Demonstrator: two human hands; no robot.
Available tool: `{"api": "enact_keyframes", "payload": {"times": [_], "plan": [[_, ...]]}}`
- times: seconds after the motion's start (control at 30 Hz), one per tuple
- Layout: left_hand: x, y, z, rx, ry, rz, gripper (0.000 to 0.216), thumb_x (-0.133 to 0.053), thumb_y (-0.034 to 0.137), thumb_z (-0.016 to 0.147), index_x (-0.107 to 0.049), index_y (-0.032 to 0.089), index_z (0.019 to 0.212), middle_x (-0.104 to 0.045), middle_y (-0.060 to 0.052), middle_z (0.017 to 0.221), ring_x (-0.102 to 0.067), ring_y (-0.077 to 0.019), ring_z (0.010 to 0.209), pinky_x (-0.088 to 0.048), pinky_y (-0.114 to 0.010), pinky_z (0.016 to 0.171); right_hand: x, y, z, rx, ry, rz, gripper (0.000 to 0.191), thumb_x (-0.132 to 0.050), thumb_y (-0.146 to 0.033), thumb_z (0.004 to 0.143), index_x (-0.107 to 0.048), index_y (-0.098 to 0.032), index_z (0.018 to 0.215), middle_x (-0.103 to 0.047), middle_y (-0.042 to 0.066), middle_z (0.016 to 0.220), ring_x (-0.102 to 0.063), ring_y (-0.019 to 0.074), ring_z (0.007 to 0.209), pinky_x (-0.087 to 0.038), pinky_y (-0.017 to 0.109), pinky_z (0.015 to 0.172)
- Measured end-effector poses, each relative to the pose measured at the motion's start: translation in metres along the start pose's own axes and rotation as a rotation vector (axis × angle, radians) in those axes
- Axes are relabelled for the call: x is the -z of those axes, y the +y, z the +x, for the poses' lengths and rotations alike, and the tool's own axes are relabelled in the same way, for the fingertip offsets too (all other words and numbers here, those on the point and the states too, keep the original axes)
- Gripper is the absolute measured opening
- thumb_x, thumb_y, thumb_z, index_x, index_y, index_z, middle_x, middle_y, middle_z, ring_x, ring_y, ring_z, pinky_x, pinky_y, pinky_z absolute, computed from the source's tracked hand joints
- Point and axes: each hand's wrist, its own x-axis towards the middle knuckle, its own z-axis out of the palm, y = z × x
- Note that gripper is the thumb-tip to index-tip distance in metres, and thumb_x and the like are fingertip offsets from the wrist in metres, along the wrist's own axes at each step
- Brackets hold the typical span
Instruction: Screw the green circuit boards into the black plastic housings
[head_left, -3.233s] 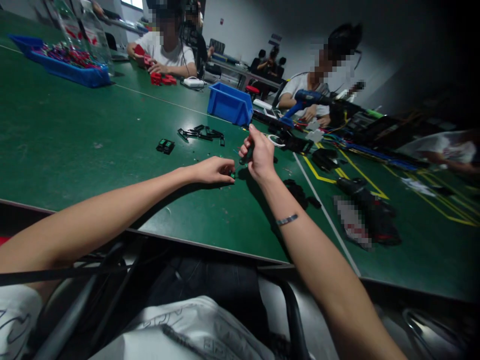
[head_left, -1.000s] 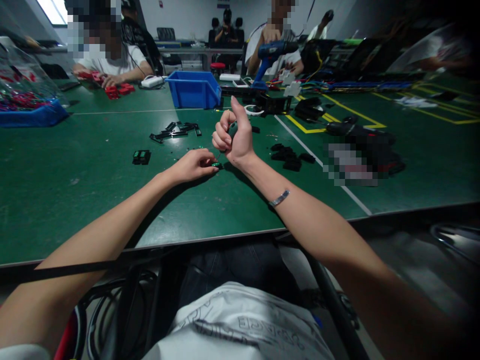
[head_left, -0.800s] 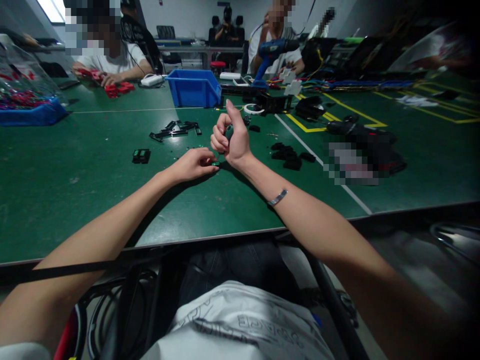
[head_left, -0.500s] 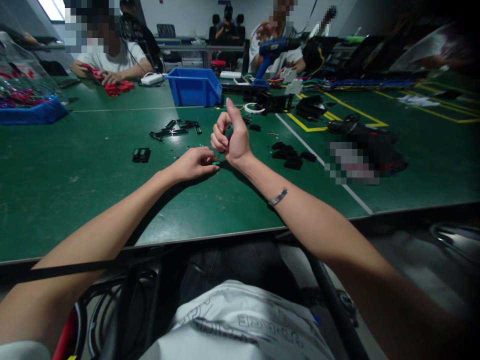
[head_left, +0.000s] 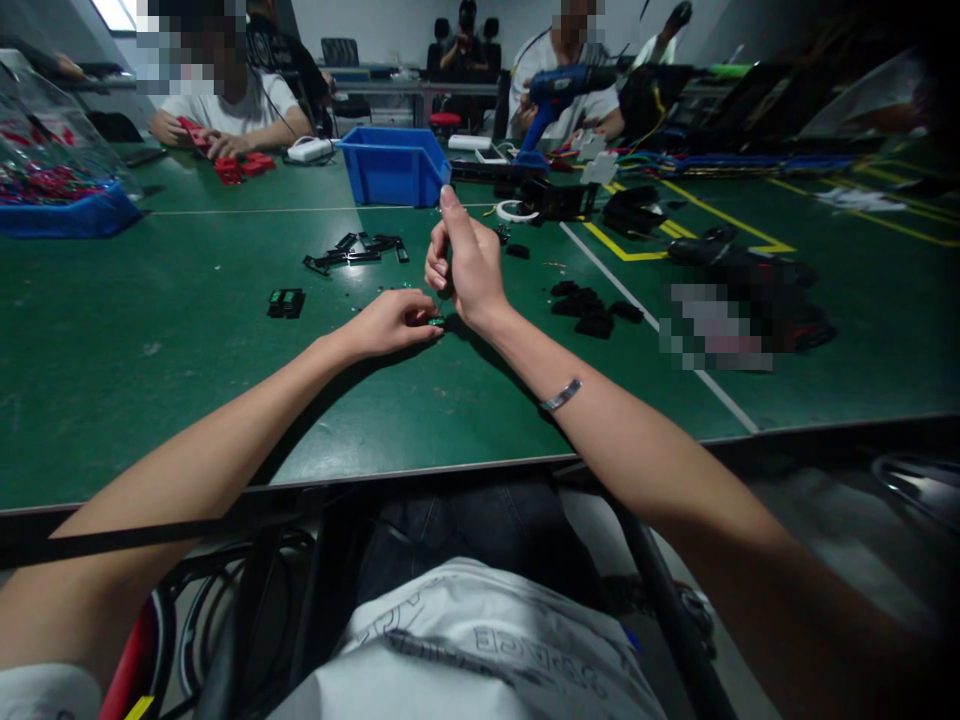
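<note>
My left hand [head_left: 394,320] rests low over the table, its fingers pinching a small green piece like a circuit board [head_left: 435,321]. My right hand [head_left: 471,265] is closed with the thumb raised, wrapped round a dark-handled screwdriver [head_left: 448,275]. Its thin shaft points down at the green piece. Most of the tool is hidden behind my fingers. Left of my hands lies a black part with green boards in it [head_left: 286,303]. Beyond them is a loose pile of thin black frames [head_left: 356,250]. Several black plastic pieces [head_left: 589,308] lie to the right.
A blue bin [head_left: 394,170] stands beyond my hands, with a blue power drill [head_left: 559,95] behind it to the right. A bag of coloured wires [head_left: 52,190] sits far left. Dark gear [head_left: 780,290] lies right. Across the table [head_left: 187,350], a person handles red parts [head_left: 240,167].
My right fist has turned slightly, its thumb tipping left, with the tool still in it. My left hand keeps its pinch. Across the table, a person's raised hand has dropped. The view has shifted a little.
</note>
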Motion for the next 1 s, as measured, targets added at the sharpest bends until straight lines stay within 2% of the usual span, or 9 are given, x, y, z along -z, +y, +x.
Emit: {"api": "enact_keyframes", "payload": {"times": [0.2, 0.3, 0.4, 0.53, 0.6, 0.77, 1.0], "plan": [[-0.001, 0.002, 0.000, 0.015, 0.008, -0.022, 0.023, -0.073, 0.037, 0.089, -0.066, 0.016, 0.082, -0.052, 0.004, 0.068, -0.044, -0.0109, 0.063, -0.032, -0.026, 0.062, -0.004, -0.001, -0.001, 0.010, -0.009, -0.079, 0.072, -0.049, -0.091, 0.082, -0.037, -0.024, 0.057, -0.029, -0.007, 0.043, -0.030, 0.0074, 0.037, -0.024, 0.027, 0.038], [-0.002, 0.001, -0.001, 0.035, 0.027, -0.041, 0.025, -0.074, 0.036, 0.087, -0.064, 0.015, 0.078, -0.050, 0.004, 0.064, -0.041, -0.0099, 0.060, -0.030, -0.025, 0.060, -0.008, 0.000, -0.005, 0.072, -0.055, -0.150, 0.070, -0.049, -0.086, 0.087, -0.038, -0.024, 0.058, -0.032, -0.006, 0.048, -0.033, 0.0079, 0.042, -0.027, 0.027, 0.042], [-0.003, -0.002, 0.000, 0.055, 0.033, -0.075, 0.025, -0.071, 0.036, 0.088, -0.066, 0.014, 0.078, -0.057, 0.002, 0.063, -0.046, -0.0105, 0.058, -0.034, -0.025, 0.059, -0.011, 0.005, -0.011, 0.147, -0.098, -0.271, 0.067, -0.051, -0.079, 0.092, -0.042, -0.022, 0.059, -0.037, -0.004, 0.055, -0.038, 0.0083, 0.051, -0.032, 0.026, 0.049], [-0.005, -0.004, 0.001, 0.057, 0.028, -0.119, 0.026, -0.067, 0.037, 0.091, -0.072, 0.012, 0.087, -0.072, -0.004, 0.077, -0.060, -0.0149, 0.069, -0.044, -0.026, 0.065, -0.011, 0.009, -0.016, 0.190, -0.106, -0.366, 0.066, -0.052, -0.074, 0.095, -0.043, -0.020, 0.058, -0.037, -0.004, 0.059, -0.037, 0.0080, 0.055, -0.034, 0.026, 0.054], [-0.004, -0.003, 0.001, 0.063, 0.039, -0.116, 0.027, -0.068, 0.038, 0.091, -0.073, 0.011, 0.092, -0.071, -0.004, 0.077, -0.059, -0.0145, 0.068, -0.043, -0.025, 0.064, -0.010, 0.007, -0.014, 0.177, -0.085, -0.321, 0.066, -0.053, -0.075, 0.095, -0.042, -0.021, 0.058, -0.037, -0.004, 0.057, -0.036, 0.0076, 0.052, -0.032, 0.025, 0.051], [-0.001, 0.000, 0.001, 0.073, 0.025, -0.076, 0.028, -0.076, 0.039, 0.085, -0.073, 0.013, 0.096, -0.063, 0.000, 0.073, -0.052, -0.0125, 0.064, -0.037, -0.025, 0.061, -0.005, -0.003, -0.002, 0.037, 0.055, -0.077, 0.069, -0.060, -0.082, 0.086, -0.035, -0.024, 0.057, -0.031, -0.007, 0.047, -0.030, 0.0069, 0.039, -0.025, 0.026, 0.040], [0.000, 0.003, -0.001, 0.063, 0.008, -0.025, 0.022, -0.073, 0.036, 0.089, -0.071, 0.015, 0.094, -0.062, 0.000, 0.075, -0.054, -0.0138, 0.067, -0.038, -0.027, 0.066, 0.001, 0.000, 0.002, 0.040, 0.118, -0.001, 0.068, -0.066, -0.079, 0.084, -0.039, -0.023, 0.056, -0.033, -0.008, 0.044, -0.031, 0.0061, 0.037, -0.026, 0.024, 0.039]]}}
